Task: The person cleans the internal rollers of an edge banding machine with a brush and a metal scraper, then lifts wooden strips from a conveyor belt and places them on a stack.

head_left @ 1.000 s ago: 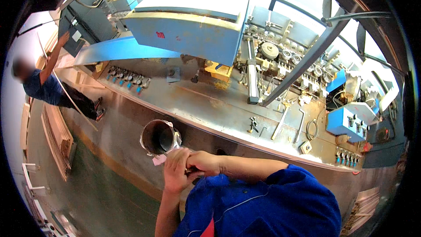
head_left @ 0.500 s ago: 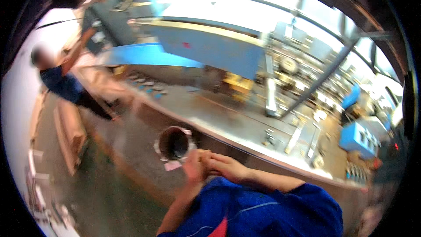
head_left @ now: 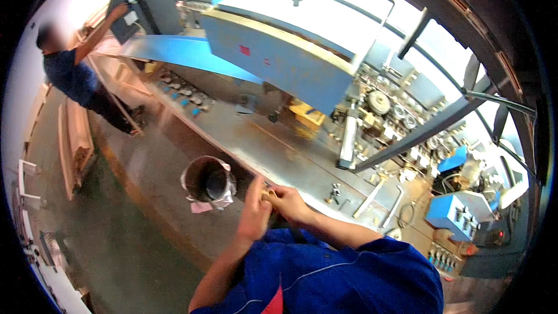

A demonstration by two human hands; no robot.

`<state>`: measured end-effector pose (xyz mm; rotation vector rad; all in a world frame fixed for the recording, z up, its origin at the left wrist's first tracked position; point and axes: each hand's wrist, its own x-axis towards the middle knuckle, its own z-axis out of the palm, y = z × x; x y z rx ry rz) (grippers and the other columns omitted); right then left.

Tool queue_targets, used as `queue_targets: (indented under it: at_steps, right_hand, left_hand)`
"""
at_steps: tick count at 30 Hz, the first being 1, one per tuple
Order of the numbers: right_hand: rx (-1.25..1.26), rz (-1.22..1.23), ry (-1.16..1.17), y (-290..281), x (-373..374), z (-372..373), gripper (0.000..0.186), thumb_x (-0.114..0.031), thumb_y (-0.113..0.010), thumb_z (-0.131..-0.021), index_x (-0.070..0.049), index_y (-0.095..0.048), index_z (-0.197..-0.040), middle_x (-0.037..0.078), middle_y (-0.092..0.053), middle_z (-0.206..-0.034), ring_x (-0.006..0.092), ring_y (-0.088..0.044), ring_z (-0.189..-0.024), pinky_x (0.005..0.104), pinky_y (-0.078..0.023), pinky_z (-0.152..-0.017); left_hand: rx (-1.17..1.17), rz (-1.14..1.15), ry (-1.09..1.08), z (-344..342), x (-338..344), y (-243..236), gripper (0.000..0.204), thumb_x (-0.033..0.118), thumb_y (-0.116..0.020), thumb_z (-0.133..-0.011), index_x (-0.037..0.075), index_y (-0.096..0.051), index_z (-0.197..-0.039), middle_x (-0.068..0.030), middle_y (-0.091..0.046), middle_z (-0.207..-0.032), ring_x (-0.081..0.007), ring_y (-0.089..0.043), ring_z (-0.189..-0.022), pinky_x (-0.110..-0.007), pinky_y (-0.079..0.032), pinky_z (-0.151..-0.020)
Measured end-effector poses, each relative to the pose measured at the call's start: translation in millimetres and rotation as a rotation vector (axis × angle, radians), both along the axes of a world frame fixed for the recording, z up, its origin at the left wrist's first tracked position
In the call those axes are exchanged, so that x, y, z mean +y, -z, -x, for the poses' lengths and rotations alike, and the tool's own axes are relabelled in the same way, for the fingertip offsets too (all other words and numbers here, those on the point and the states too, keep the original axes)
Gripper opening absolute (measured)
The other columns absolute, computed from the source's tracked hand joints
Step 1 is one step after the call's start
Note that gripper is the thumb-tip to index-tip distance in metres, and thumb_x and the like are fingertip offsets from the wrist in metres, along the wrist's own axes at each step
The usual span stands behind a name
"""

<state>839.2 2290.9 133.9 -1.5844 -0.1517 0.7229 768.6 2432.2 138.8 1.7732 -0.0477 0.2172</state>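
Observation:
In front of my blue shirt, my left hand point(head_left: 254, 212) and my right hand point(head_left: 290, 204) are drawn together, touching. A small yellowish-tan piece point(head_left: 268, 193) shows between their fingers, too small to name. My right hand has its fingers bent round it. The left one stands more upright, fingers pressed together against the same spot; what lies inside its grip is hidden. To the left of the hands is an open round metal bucket point(head_left: 188, 177) with a dark inside and a whitish, crumpled covering along one side.
A long machine bed point(head_left: 244, 139) with a raised edge runs past my hands. On it lie wrenches point(head_left: 370, 199) and a hex key point(head_left: 394, 204). Blue machine housing point(head_left: 279, 58) stands beyond. At the far left a person point(head_left: 75, 75) reaches toward a panel, near long wooden boards point(head_left: 75, 145).
The view has turned a little and is sharper. My hands remain together; the left fingers now point more upward. The bucket appears further left and slightly lower relative to my hands.

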Motion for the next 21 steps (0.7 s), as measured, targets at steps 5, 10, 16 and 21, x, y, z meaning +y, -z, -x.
queue_targets:
  at_steps: [5,10,16,21]
  right_hand:
    - [0.209,-0.232,0.494,48.9,-23.8,-117.9,0.015,-0.016,-0.066,-0.09,-0.001,-0.066,-0.09,0.006,-0.064,-0.075,0.0166,-0.059,-0.065,0.0301,-0.049,-0.059]
    - [-0.174,0.442,0.673,105.3,-57.4,-237.1,0.026,-0.02,-0.069,-0.084,0.0,-0.069,-0.099,0.007,-0.067,-0.078,0.0166,-0.061,-0.067,0.0315,-0.049,-0.062]
    - [-0.552,0.661,0.827,150.3,-49.2,-303.4,0.033,-0.019,-0.072,-0.079,0.001,-0.068,-0.106,0.015,-0.072,-0.099,0.0243,-0.067,-0.087,0.0391,-0.049,-0.075]
    - [-0.378,0.49,0.83,183.5,-44.7,-281.7,0.042,-0.025,-0.071,-0.086,0.0,-0.061,-0.117,0.014,-0.066,-0.119,0.0321,-0.061,-0.11,0.0386,-0.048,-0.092]
  left_hand:
    - [0.249,0.212,-0.304,10.1,45.9,23.4,0.055,0.037,-0.043,-0.104,-0.004,-0.042,-0.142,-0.0178,-0.049,-0.141,-0.0282,-0.056,-0.12,-0.037,-0.044,-0.101]
    - [0.546,0.499,-0.622,98.0,81.9,78.2,0.048,0.039,-0.047,-0.102,0.003,-0.054,-0.132,-0.0122,-0.062,-0.121,-0.022,-0.061,-0.105,-0.035,-0.049,-0.088]
    - [0.767,0.613,-0.945,237.5,72.9,127.7,0.046,0.043,-0.049,-0.1,0.005,-0.056,-0.125,-0.0118,-0.064,-0.109,-0.0232,-0.064,-0.093,-0.035,-0.051,-0.077]
    - [0.954,0.737,-1.167,353.9,45.2,154.3,0.044,0.048,-0.054,-0.097,0.009,-0.053,-0.116,-0.0076,-0.062,-0.091,-0.0226,-0.062,-0.079,-0.035,-0.051,-0.068]
